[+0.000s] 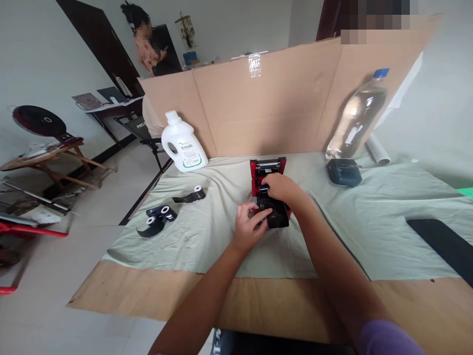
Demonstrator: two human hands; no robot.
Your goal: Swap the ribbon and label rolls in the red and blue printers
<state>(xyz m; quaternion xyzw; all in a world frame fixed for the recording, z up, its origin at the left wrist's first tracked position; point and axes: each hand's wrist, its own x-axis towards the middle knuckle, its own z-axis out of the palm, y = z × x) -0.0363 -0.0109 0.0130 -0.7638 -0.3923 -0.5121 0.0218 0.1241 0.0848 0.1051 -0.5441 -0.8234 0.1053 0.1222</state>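
Note:
A small red-and-black device with rollers, which looks like a printer (pixel 268 165), lies opened out on the pale green cloth in front of me. My left hand (pixel 249 227) is at its lower left, fingers apart, with fingertips touching the flat black panel (pixel 279 219). My right hand (pixel 284 190) reaches over the device from the right. Its fingers are bent closed at the middle roller; what they pinch is hidden. To the left lie several small rolls of black ribbon (pixel 194 194) with white cores, some with loose ends trailing on the cloth.
A white jug (pixel 184 145) stands at the back left before a cardboard screen (pixel 266 108). A large clear bottle (pixel 356 118), a dark box (pixel 344 172) and a white tube (pixel 377 150) are at the back right. A black phone-like slab (pixel 443 246) lies right. Behind the screen is a person (pixel 146 52).

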